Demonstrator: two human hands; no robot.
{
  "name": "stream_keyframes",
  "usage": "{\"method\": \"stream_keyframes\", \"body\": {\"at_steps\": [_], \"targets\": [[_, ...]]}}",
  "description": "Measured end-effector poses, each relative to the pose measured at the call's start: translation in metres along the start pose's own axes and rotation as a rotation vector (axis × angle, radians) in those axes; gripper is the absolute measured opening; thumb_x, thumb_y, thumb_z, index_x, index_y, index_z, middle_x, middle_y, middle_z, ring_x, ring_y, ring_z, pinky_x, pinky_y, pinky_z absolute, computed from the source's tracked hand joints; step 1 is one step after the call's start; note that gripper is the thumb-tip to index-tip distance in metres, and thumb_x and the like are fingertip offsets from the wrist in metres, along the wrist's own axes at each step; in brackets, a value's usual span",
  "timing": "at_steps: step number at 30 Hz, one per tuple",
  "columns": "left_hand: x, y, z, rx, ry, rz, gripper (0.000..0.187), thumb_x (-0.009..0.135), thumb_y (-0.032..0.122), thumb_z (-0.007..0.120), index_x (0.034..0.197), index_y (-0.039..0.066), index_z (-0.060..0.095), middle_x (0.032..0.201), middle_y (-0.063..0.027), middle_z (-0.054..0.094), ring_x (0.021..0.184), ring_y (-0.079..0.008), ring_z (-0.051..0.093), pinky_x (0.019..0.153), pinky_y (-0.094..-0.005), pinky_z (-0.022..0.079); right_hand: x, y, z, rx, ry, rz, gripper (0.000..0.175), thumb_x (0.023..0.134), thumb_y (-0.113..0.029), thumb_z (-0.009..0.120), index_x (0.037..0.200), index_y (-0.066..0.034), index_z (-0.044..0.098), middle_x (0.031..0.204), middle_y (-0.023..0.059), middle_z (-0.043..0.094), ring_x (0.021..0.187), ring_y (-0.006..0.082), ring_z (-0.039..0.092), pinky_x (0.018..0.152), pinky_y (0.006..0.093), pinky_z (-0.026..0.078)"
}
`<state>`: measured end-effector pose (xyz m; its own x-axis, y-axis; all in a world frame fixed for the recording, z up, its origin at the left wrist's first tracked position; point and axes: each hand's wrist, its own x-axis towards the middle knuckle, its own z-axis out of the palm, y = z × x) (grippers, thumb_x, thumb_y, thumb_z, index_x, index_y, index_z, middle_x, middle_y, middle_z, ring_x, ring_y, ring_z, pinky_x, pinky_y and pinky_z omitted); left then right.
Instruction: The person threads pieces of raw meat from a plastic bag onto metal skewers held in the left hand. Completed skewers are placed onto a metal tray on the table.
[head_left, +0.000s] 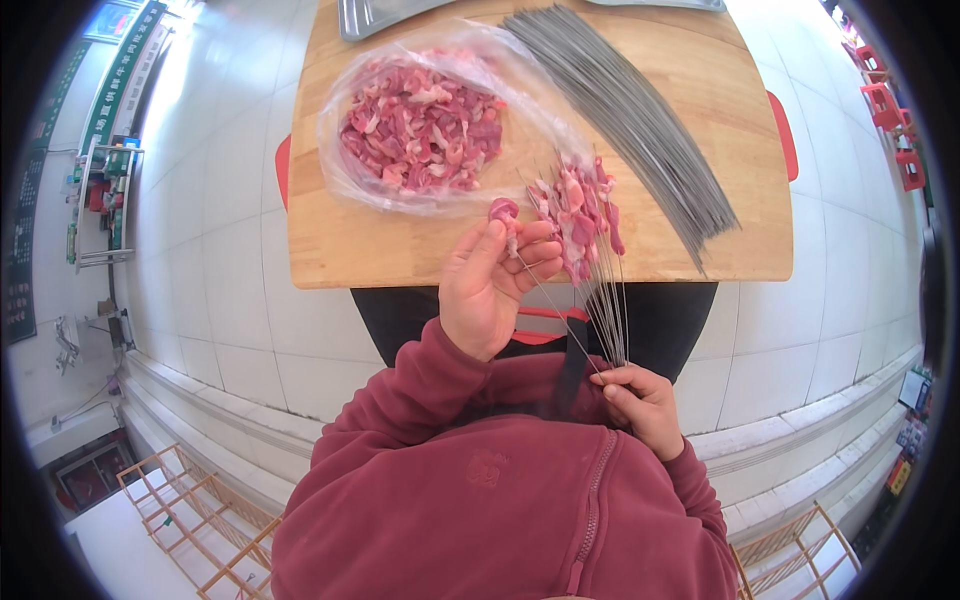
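Observation:
Between the thumb and fingers of my left hand (491, 281) is a piece of raw meat (503, 212), above the table's front edge. A thin metal skewer (551, 300) runs from that meat down to my right hand (637, 401). The right hand also grips the lower ends of several metal skewers (611, 315) in a fan. Chunks of raw meat (576, 210) are threaded on their far ends, over the table edge. Beyond my left hand, a pile of cut raw meat (424, 124) lies in a clear plastic bag (334, 150) with its mouth spread wide.
A large bundle of bare metal skewers (622, 127) lies across the right of the wooden table (360, 255). Metal trays (397, 15) stand at the far edge. Red stools (784, 135) flank the table. Wooden racks (202, 517) are behind me at both sides.

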<state>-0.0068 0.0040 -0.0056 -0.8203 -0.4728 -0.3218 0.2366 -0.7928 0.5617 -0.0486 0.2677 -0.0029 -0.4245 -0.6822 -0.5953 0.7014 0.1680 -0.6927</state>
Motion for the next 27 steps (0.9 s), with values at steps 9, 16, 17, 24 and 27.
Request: {"method": "stream_keyframes", "body": {"at_steps": [9,16,17,24,27], "targets": [[0.011,0.02,0.0,-0.036,-0.117,-0.033,0.025,0.105,0.027,0.049,0.115,0.008,0.062,0.112,-0.0113,0.069,0.107,-0.0265,0.067,0.092,-0.0443,0.056,-0.002,0.0,-0.004,0.005,-0.005,-0.029,0.017,0.096,-0.001,0.059,0.109,0.0036,0.068,0.084,-0.0003,0.053,0.061,0.005,0.045,0.054,0.0218,0.035],[0.009,0.016,0.002,0.1,-0.095,0.044,0.022,0.106,0.024,0.049,0.107,0.008,0.063,0.105,-0.0109,0.07,0.091,-0.0212,0.07,0.08,-0.0377,0.06,-0.002,0.001,-0.005,-0.032,0.005,-0.042,0.017,0.096,-0.001,0.059,0.109,0.0031,0.069,0.084,-0.0002,0.053,0.061,0.005,0.045,0.054,0.0217,0.036],[0.008,0.014,0.001,0.097,-0.09,0.053,0.022,0.106,0.024,0.049,0.107,0.008,0.063,0.104,-0.0111,0.07,0.09,-0.0206,0.07,0.079,-0.0372,0.06,-0.002,0.001,-0.005,-0.031,0.006,-0.045,0.017,0.095,-0.001,0.06,0.109,0.0031,0.069,0.084,-0.0003,0.053,0.062,0.005,0.045,0.054,0.0216,0.036],[0.005,0.01,-0.007,0.147,-0.067,0.035,0.02,0.105,0.024,0.052,0.106,0.007,0.063,0.101,-0.0113,0.07,0.083,-0.0184,0.068,0.078,-0.0354,0.058,-0.003,0.002,-0.005,-0.047,0.009,-0.042,0.017,0.095,-0.001,0.059,0.109,0.0033,0.069,0.084,-0.0004,0.053,0.061,0.0049,0.046,0.054,0.0213,0.036],[0.001,0.004,-0.006,0.15,-0.059,-0.007,0.019,0.105,0.023,0.052,0.106,0.007,0.063,0.101,-0.0111,0.07,0.082,-0.0181,0.069,0.079,-0.0354,0.058,-0.003,0.002,-0.004,-0.031,0.011,-0.036,0.017,0.095,0.0,0.059,0.109,0.0036,0.069,0.084,-0.0003,0.054,0.061,0.0046,0.045,0.054,0.0211,0.035]]}}
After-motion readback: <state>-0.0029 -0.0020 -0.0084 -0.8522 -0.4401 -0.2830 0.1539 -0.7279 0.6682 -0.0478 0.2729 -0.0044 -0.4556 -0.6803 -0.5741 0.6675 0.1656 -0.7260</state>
